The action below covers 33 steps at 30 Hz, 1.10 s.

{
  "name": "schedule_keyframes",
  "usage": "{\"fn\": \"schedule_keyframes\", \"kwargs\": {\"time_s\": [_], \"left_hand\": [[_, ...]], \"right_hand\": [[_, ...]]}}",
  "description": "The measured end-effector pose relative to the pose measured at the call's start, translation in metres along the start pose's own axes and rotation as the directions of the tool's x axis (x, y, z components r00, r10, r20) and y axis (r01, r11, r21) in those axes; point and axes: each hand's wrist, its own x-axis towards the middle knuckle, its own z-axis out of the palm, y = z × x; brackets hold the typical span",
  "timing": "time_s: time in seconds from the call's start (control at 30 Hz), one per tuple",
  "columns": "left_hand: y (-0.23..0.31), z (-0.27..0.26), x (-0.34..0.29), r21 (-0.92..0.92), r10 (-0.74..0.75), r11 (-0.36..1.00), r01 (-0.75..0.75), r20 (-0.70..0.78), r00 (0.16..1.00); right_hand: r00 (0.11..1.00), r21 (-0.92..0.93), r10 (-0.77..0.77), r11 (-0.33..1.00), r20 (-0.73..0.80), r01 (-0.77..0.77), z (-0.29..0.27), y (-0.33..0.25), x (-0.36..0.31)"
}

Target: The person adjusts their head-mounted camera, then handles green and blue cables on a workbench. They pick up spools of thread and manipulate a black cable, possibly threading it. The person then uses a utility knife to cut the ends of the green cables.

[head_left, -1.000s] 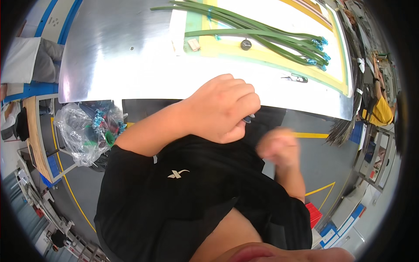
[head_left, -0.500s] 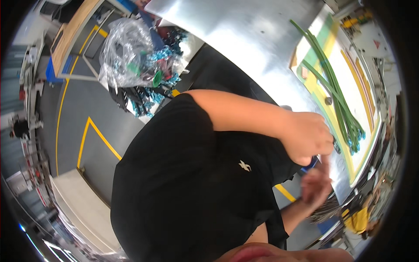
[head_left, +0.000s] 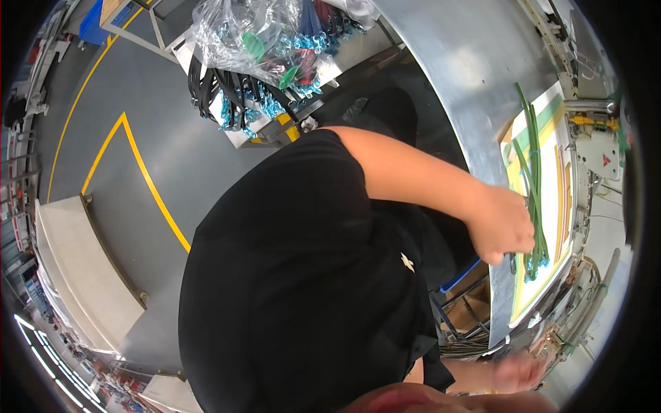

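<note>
My left hand [head_left: 501,226] is at the edge of the worktop, beside a bundle of green lanyards [head_left: 533,155] with bluish clips at their near ends. Its fingers are curled closed. A small dark object [head_left: 513,263] shows just below the hand, and I cannot make out what it is or what is in the fingers. My right hand [head_left: 522,372] is low in the view, off the worktop's near corner, close to some machine parts. Motion smears its fingers, so their grip does not show.
The lanyards lie on a white board [head_left: 551,206] with yellow and green edges, on a metal worktop [head_left: 475,62]. Machine parts [head_left: 599,148] border it at right. At upper left, a bench holds a plastic bag [head_left: 237,38] and black lanyards [head_left: 224,86]. A pale cabinet [head_left: 79,268] stands left.
My right hand has moved down and away from my left hand. My left hand stays beside the green lanyards. The whole view has shifted.
</note>
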Motion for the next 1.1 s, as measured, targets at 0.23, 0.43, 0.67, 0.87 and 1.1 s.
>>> {"fn": "schedule_keyframes", "kwargs": {"time_s": [0.23,0.43,0.67,0.87,1.1], "left_hand": [[0.041,-0.023,0.013,0.035,0.030,0.999,-0.032,0.063,0.998],[0.028,-0.035,-0.010,0.068,-0.077,0.995,0.075,0.037,0.996],[0.037,-0.019,0.000,0.016,-0.031,0.999,0.031,0.026,0.999],[0.040,-0.002,0.009,-0.073,0.029,0.997,-0.025,0.056,0.998],[-0.019,0.001,-0.012,-0.060,-0.081,0.995,0.084,0.052,0.995]], "right_hand": [[0.704,-0.053,0.444,0.863,0.555,-0.503,0.079,0.097,-0.102],[0.820,0.262,0.528,0.777,0.221,-0.572,-0.144,-0.039,0.076],[0.907,-0.137,0.115,0.988,0.405,-0.063,-0.011,0.030,-0.028],[0.692,-0.123,0.269,0.959,0.670,-0.255,0.073,0.092,-0.114],[0.538,0.079,-0.292,0.823,-0.791,0.563,-0.235,-0.036,-0.003]]}}
